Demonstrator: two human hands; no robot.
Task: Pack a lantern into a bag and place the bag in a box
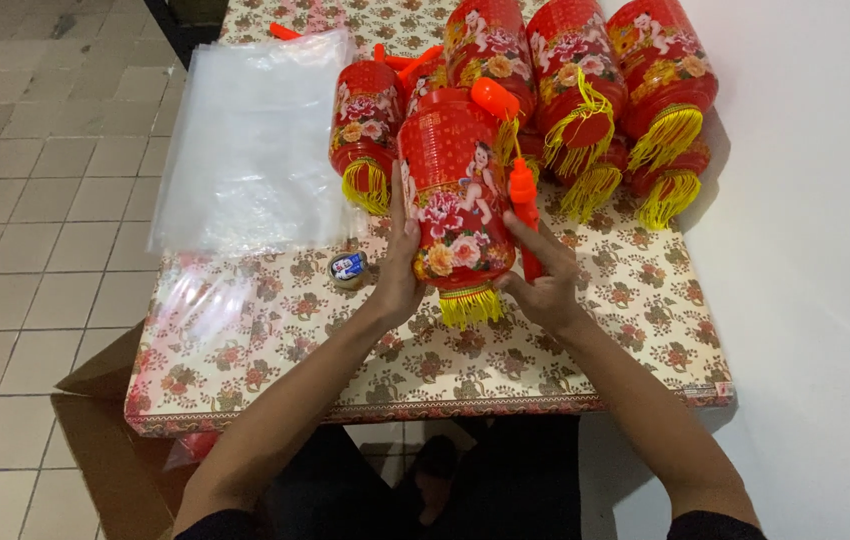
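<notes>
Dark-sleeved forearms come up from the near edge, w/ dark trousers under the table between them. Both hands meet at the middle of a table covered in a cream floral-print cloth (pixel 645 330), holding a red cylindrical paper lantern w/ flower and child pictures and a yellow tassel fringe (pixel 455 210) upright-ish, fringe end toward the near side, just above the cloth. Left hand (pixel 397 270) lies flat along the lantern's left side, fingers together and straight, pressing its wall. Right hand (pixel 545 275) is on the right side, fingers curled and clamped on an orange plastic handle stick (pixel 523 205) that runs along the lantern's right flank up to an orange knob at its far end.

Just left of the left hand, touching the cloth, sits a small round roll of tape w/ a blue-white label (pixel 349 268). Further left and far, a stack of clear plastic bags (pixel 250 140) overhangs the table's left edge (one loose bag lies nearer, on the cloth). Far side, behind the held lantern: a cluster of more red lanterns w/ yellow tassels (pixel 595 90), lying packed together. Near left, below the table, a brown cardboard box (pixel 95 420) stands open on the pale tiled floor (pixel 15 200). White wall (pixel 815 200) on the right.
</notes>
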